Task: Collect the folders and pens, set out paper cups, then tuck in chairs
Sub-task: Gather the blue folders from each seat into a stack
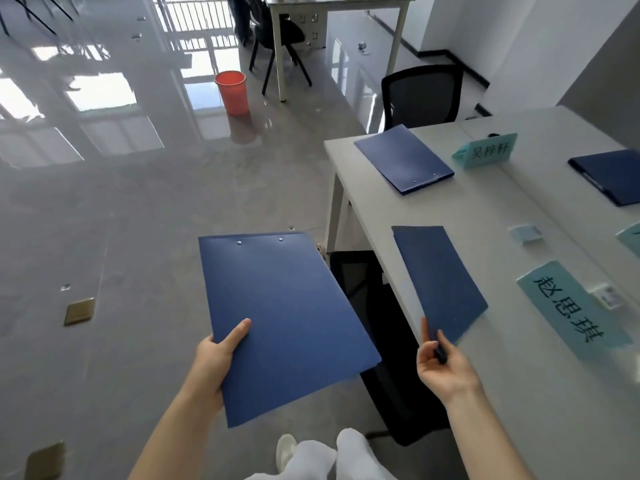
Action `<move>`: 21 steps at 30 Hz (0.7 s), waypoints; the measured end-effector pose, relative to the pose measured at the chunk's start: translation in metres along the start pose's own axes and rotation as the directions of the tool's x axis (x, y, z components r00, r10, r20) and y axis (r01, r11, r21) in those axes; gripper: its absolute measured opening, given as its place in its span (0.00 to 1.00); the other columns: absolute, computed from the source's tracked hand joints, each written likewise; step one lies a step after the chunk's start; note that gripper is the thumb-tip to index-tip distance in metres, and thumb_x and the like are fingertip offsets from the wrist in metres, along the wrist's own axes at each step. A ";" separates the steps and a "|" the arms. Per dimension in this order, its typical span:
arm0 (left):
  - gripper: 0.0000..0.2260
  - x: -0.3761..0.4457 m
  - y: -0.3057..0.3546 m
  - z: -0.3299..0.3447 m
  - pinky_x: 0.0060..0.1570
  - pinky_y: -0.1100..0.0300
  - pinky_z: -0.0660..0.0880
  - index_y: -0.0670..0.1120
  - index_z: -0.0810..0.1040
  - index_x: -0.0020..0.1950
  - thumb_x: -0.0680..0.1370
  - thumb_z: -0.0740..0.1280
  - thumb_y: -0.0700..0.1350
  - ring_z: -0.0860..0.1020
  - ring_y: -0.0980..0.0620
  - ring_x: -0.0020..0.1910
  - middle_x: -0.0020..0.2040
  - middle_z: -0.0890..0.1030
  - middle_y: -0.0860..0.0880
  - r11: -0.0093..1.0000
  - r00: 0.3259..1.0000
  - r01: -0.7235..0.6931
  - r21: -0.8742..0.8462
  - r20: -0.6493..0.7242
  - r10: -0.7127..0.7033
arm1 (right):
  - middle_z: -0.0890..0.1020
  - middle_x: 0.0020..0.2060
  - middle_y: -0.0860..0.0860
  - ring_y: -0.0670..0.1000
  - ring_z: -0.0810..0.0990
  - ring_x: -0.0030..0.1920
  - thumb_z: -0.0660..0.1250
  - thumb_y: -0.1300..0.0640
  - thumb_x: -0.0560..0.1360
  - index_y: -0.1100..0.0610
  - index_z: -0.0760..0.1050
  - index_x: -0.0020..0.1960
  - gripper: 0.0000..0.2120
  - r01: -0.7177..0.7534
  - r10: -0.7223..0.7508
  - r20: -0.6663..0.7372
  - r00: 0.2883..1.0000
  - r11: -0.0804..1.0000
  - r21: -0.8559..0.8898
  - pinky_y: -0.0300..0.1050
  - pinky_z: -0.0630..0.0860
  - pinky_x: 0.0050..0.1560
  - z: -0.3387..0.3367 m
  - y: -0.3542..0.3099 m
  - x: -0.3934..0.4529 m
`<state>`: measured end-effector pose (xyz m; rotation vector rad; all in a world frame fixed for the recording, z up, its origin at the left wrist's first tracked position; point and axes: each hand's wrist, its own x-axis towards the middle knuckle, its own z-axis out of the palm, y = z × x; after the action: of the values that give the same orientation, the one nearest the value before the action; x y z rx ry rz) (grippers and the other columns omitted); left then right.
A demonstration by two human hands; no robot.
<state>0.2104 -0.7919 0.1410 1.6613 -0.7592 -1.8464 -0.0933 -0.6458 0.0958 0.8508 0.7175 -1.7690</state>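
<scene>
You're mid-collection: your left hand (211, 362) grips one blue folder (284, 320) out over the floor, while your right hand (441, 363) pinches the near corner of a second folder (438, 282) lifting off the table (502, 216). Next, I'd say, stack it on the first, then reach for the far folder (403, 157).

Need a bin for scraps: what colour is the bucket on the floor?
Orange-red; the bucket shows in the head view, upper centre.
</scene>
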 end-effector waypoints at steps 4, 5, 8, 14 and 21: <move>0.14 0.008 0.010 -0.021 0.38 0.51 0.79 0.42 0.77 0.56 0.76 0.71 0.50 0.83 0.41 0.43 0.48 0.84 0.43 0.999 0.999 -0.028 -0.020 -0.025 0.028 | 0.86 0.46 0.57 0.51 0.86 0.41 0.75 0.65 0.67 0.59 0.75 0.61 0.24 -0.088 0.104 0.105 0.989 0.985 -0.151 0.33 0.75 0.24 0.020 0.040 0.003; 0.14 0.010 0.013 -0.025 0.37 0.52 0.79 0.43 0.76 0.56 0.76 0.71 0.50 0.83 0.41 0.42 0.48 0.84 0.44 0.999 0.999 -0.032 -0.024 -0.029 0.031 | 0.85 0.48 0.57 0.52 0.86 0.43 0.81 0.68 0.56 0.58 0.76 0.62 0.35 -0.084 0.116 0.152 0.982 0.975 -0.204 0.34 0.75 0.23 0.024 0.049 0.004; 0.14 0.019 0.024 -0.039 0.37 0.53 0.78 0.44 0.77 0.54 0.76 0.69 0.53 0.83 0.43 0.42 0.47 0.84 0.45 0.998 0.998 -0.045 -0.039 -0.043 0.043 | 0.86 0.46 0.55 0.52 0.86 0.42 0.85 0.68 0.39 0.58 0.77 0.58 0.47 -0.030 0.127 0.216 0.968 0.916 -0.401 0.34 0.73 0.21 0.038 0.072 0.006; 0.18 0.040 0.042 -0.054 0.38 0.52 0.79 0.44 0.79 0.55 0.76 0.68 0.57 0.84 0.42 0.42 0.43 0.86 0.45 0.998 0.997 -0.025 -0.062 -0.071 0.021 | 0.83 0.52 0.57 0.56 0.85 0.38 0.68 0.61 0.70 0.54 0.74 0.63 0.21 0.089 0.165 0.245 0.955 0.630 -0.772 0.35 0.70 0.19 0.067 0.091 0.000; 0.21 0.103 0.097 -0.032 0.42 0.50 0.80 0.44 0.78 0.58 0.73 0.70 0.58 0.85 0.42 0.45 0.48 0.86 0.45 0.999 0.999 -0.036 -0.031 -0.009 0.036 | 0.83 0.53 0.57 0.60 0.85 0.38 0.69 0.62 0.73 0.53 0.72 0.63 0.19 0.175 0.273 0.256 0.927 0.288 -0.941 0.37 0.70 0.23 0.150 0.100 0.051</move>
<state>0.2343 -0.9346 0.1370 1.6251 -0.7487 -1.8157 -0.0444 -0.8225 0.1327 -0.3431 1.2621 -0.9982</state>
